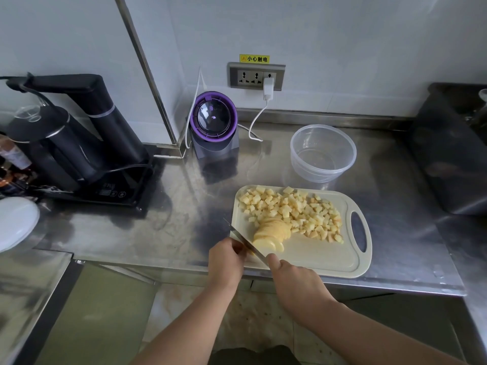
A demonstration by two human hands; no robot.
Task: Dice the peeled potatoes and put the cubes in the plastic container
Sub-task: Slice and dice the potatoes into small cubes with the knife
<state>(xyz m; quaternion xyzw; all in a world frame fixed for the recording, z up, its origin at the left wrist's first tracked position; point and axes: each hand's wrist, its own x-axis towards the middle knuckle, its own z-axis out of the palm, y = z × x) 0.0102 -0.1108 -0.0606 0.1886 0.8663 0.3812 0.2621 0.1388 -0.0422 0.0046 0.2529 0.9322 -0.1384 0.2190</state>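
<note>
A pale cutting board point(316, 259) lies on the steel counter, and a heap of potato cubes point(297, 212) covers its far half. At the board's left, a peeled potato point(271, 233) lies cut into fanned slices. My right hand point(295, 283) grips the knife point(246, 241) by its handle, which the hand hides. The blade slants across the potato's near end. My left hand point(226, 259) sits just left of the blade with fingers curled down onto that near end. The clear plastic container point(322, 154) stands behind the board with nothing in it.
A purple-rimmed appliance point(214, 125) with a white cable stands at the back wall. A black kettle set point(79, 143) sits on the left, a white lid point(15, 222) near it, and a dark box point(448, 154) on the right. The counter's front edge runs under my wrists.
</note>
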